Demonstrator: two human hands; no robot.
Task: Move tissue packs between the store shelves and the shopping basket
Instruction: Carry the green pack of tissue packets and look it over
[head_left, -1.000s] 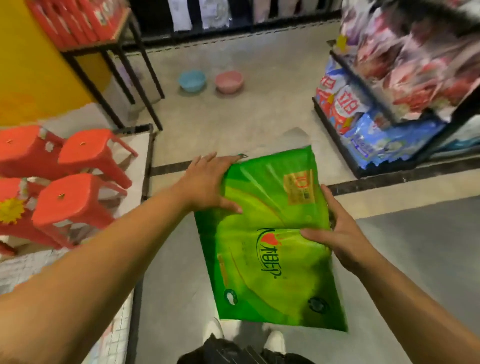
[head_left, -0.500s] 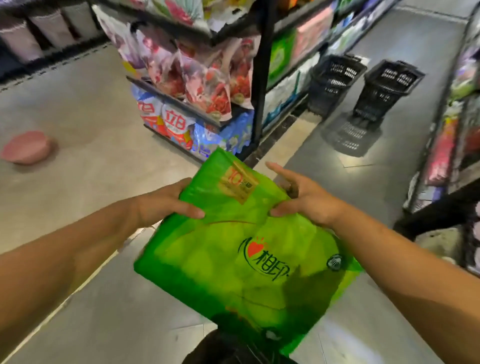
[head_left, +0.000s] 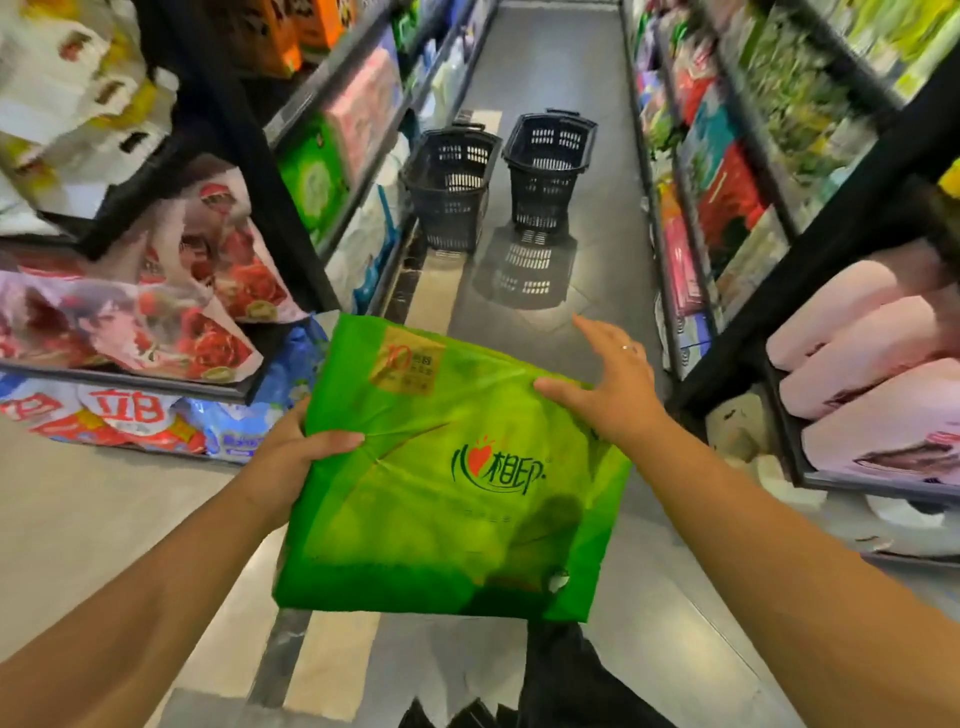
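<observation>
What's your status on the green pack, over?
Left grip holds green tissue pack. Right grip open, thumb on pack. Black baskets ahead; nothing between.

Grey polished aisle floor (head_left: 597, 291), with a beige tile strip (head_left: 332, 660) along its left side. Glossy red-and-white printed bags (head_left: 208, 291) at left, above blue-and-red printed packs (head_left: 130, 415). White plastic carrier bags (head_left: 67, 78) higher up.

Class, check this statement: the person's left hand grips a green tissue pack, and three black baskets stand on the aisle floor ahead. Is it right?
No. The head view shows only the left basket and the right basket on the aisle floor: two, not three. The left hand does grip the green tissue pack.
</observation>
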